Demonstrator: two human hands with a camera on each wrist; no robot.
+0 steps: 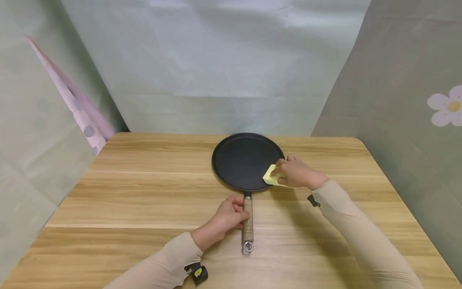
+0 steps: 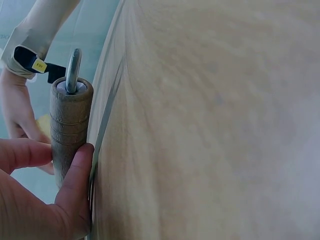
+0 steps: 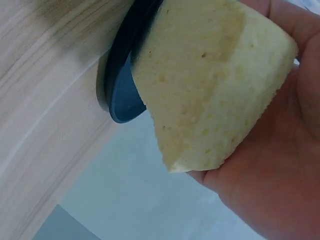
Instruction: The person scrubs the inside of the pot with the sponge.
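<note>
We note the wooden worktop (image 1: 144,192) carrying a flat black pan (image 1: 245,160) at centre, its wooden handle (image 1: 248,218) pointing toward the near edge. Our left hand (image 1: 227,216) has its grip curled round the handle, thumb and fingers touching it. Our right hand (image 1: 297,173) pinches a yellow sponge (image 1: 270,176) tightly, pressed on the pan's near right rim.

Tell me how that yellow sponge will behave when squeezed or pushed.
The yellow foam sponge looks porous, so probably soft, light and squashy. Held in the right hand on the black round pan, its flat sides likely won't roll.
</note>
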